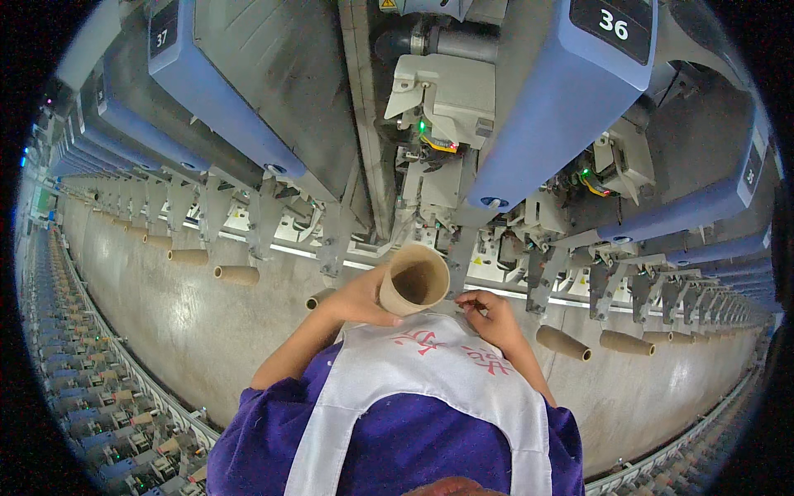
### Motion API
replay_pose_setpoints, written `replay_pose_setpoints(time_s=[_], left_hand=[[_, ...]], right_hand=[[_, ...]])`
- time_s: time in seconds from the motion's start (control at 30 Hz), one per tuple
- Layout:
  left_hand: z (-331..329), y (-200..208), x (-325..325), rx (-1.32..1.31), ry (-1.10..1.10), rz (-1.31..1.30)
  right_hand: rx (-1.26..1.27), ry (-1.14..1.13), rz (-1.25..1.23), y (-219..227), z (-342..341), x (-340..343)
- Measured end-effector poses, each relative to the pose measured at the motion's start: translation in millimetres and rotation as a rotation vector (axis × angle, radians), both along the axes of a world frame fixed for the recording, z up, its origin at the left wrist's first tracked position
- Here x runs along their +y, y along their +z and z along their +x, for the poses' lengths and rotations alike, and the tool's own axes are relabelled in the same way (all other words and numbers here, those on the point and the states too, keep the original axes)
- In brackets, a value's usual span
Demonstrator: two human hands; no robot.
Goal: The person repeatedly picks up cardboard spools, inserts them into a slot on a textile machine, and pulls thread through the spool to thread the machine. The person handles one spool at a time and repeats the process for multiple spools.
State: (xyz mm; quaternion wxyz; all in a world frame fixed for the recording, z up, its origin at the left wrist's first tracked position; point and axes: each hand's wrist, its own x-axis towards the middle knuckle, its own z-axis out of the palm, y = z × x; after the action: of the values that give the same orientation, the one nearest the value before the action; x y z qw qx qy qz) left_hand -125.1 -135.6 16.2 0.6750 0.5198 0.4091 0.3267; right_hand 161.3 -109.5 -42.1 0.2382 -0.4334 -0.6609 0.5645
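Grasping a tan, tapered cardboard cone [413, 281] from the left, the left hand [362, 301] is holding its mouth upward, presumably for steadiness, near the front edge of the blue-and-grey metal machine [562, 107]. The right hand [491, 317] is hovering alongside; its grip cannot be determined.

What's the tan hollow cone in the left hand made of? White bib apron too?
Tan hollow cone in the left hand: probably cardboard, matte; its opaque wall shows no gloss. White bib apron: fabric, perhaps synthetic, slightly satiny; it creases and catches light.
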Motion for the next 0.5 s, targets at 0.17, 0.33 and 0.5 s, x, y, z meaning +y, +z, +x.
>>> replay_pose_setpoints(time_s=[0.17,0.33,0.5], left_hand=[[1.2,-3.6,4.2,0.097,-0.079,0.062],[-1.8,-8.0,5.6,0.081,-0.061,0.080],[-8.0,-6.8,7.8,0.114,-0.066,0.055]], right_hand=[[-0.107,-0.011,-0.020,-16.7,-2.0,13.0],[-0.081,0.002,0.045,-33.6,-10.1,41.7],[-0.137,0.012,0.059,-56.3,-28.4,78.3]])
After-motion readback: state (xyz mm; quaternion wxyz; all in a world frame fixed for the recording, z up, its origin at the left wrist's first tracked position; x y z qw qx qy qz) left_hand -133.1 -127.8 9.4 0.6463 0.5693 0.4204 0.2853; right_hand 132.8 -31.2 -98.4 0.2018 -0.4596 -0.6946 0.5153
